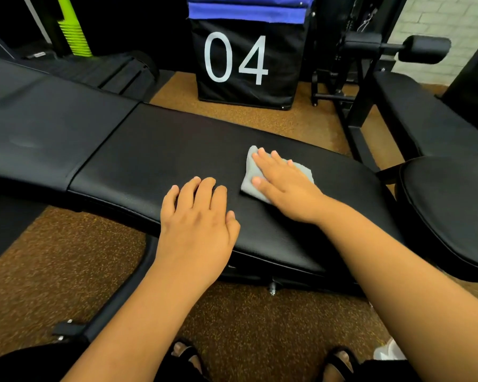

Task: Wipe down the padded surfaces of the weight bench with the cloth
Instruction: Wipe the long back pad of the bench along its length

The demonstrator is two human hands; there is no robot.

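On the weight bench pad [155, 161], the cloth [250, 175] lies under the right hand [284, 186]; left hand [196, 219] rests beside it, plyo box [249, 62] behind

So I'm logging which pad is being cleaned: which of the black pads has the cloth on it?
The middle pad, where the right hand presses the grey cloth; the left pad and round right pad are bare.

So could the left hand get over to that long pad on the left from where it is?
Probably yes. The left hand rests flat on the seat pad, holding nothing, and the long pad adjoins it across a narrow seam with nothing lying between. The right hand presses the cloth off to the other side.
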